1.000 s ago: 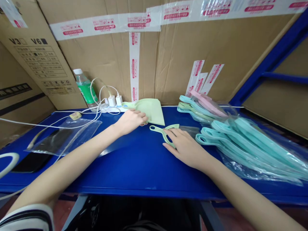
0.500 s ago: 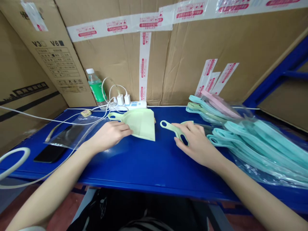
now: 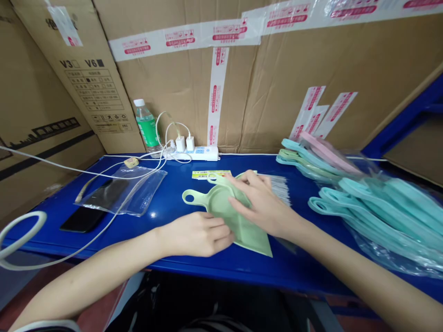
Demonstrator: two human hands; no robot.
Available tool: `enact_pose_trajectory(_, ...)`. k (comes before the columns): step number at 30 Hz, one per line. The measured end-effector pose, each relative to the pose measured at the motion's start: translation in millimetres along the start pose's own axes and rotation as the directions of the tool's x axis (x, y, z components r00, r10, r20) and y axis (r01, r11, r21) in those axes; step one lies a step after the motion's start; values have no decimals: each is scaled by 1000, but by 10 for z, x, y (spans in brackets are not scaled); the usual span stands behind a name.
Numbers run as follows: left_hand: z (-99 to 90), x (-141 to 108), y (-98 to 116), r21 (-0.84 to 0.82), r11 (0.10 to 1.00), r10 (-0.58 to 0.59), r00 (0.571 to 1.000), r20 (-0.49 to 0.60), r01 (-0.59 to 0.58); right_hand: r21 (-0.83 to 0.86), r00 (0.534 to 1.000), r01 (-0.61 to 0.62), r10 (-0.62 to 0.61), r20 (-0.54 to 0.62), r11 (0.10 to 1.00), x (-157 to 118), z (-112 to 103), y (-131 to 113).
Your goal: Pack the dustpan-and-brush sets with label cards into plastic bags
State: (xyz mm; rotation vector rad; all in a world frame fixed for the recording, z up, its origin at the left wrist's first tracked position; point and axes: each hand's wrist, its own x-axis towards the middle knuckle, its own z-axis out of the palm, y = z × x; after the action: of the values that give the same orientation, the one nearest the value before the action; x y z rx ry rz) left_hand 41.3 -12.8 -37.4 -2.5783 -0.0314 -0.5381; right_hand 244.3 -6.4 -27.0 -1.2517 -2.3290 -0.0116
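A pale green plastic dustpan [image 3: 244, 229] lies tilted on the blue table, with its holed handle [image 3: 191, 197] pointing left and its wide lip toward me. My left hand [image 3: 197, 234] grips the pan's near edge. My right hand [image 3: 258, 205] is shut over a green hand brush [image 3: 279, 188] and holds it against the pan, with the bristles sticking out to the right. My fingers hide most of the brush's handle. A small yellow-and-white label card [image 3: 211, 174] lies just behind the pan.
On the blue table [image 3: 104, 240] are a clear bag [image 3: 121, 193], a black phone [image 3: 83, 219], white cables, and a power strip [image 3: 197, 153] with chargers. A green-labelled water bottle [image 3: 147, 125] stands behind. Bagged teal dustpans [image 3: 374, 216] are piled at right, against cardboard boxes [image 3: 297, 60].
The dustpan has turned, with its wide lip now toward me and its handle left. My right hand has brought the brush onto the pan. The label card now shows.
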Motion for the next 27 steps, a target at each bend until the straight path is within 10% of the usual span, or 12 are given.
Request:
enact_pose_trajectory(4,-74,-20,-77,-36,999,-1,996,-91,-3,35,990,-12,7,144,999,125,110,-165)
enact_pose_trajectory(7,-182,-132,-308,-8,971,-237,965,-115,237,61,985,-28,17,174,998,112,185,-196)
enact_pose_trajectory(11,-213,-290,-582,37,749,-661,742,113,661,93,988,-47,33,154,995,11,278,-172)
enact_pose_trajectory(15,-75,-300,-596,-212,466,-701,504,504,859,147,990,0,-21,142,989,-58,356,-182)
enact_pose_trajectory(20,53,-276,-557,-532,147,-611,500,614,833,192,994,31,-50,94,981,-64,398,-236)
enact_pose_trajectory(27,52,-365,-656,-630,-43,-489,534,690,775,193,994,65,-81,75,979,-24,225,-59)
